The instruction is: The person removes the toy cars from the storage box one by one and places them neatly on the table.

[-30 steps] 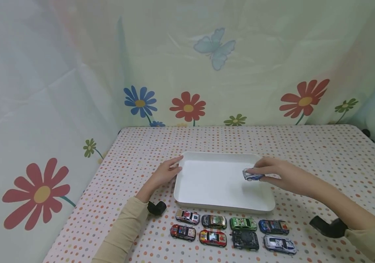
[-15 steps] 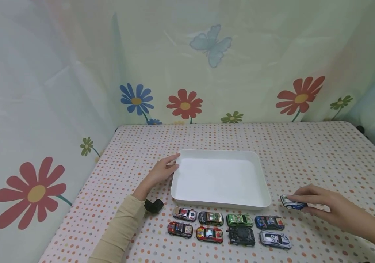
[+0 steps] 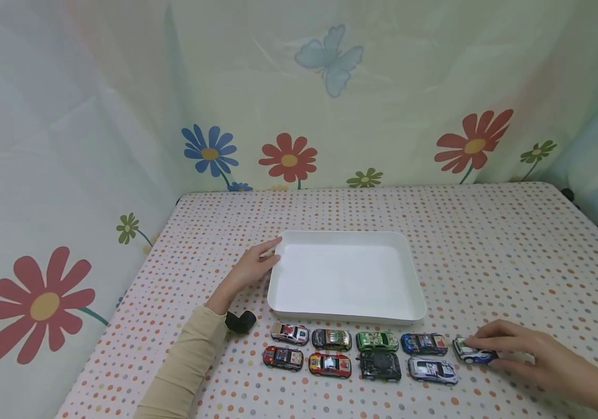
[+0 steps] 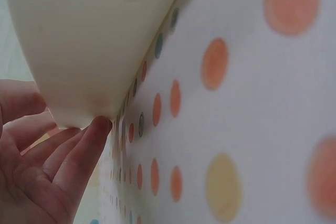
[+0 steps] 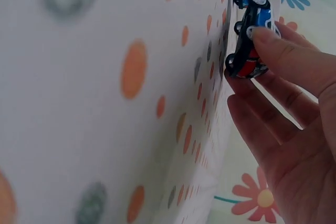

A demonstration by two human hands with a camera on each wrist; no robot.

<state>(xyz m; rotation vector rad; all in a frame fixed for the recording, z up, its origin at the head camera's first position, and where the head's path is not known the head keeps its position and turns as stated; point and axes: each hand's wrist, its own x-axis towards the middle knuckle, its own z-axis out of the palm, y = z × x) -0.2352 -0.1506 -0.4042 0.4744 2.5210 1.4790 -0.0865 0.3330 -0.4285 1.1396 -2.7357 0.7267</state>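
Observation:
My right hand (image 3: 545,355) pinches a white and blue toy car (image 3: 474,352) between thumb and fingers, right of the other cars. In the right wrist view, the thumb lies on the side of the car (image 5: 254,38), low by the tablecloth. My left hand (image 3: 248,266) touches the far left corner of a white tray (image 3: 347,318). The left wrist view shows its fairly straight fingers (image 4: 79,158) against the tray's outer wall (image 4: 100,40). Nothing lies inside the tray.
Two rows of toy cars stand before the tray, including a green car (image 3: 377,340), a blue car (image 3: 424,343), a silver car (image 3: 432,370) and a black piece (image 3: 379,365) resembling an upturned car. A dotted cloth (image 3: 487,250) covers the table.
My right hand has carried the toy car from above the tray's right side, rightward and toward me, down beside the car rows. The left hand stays at the tray corner.

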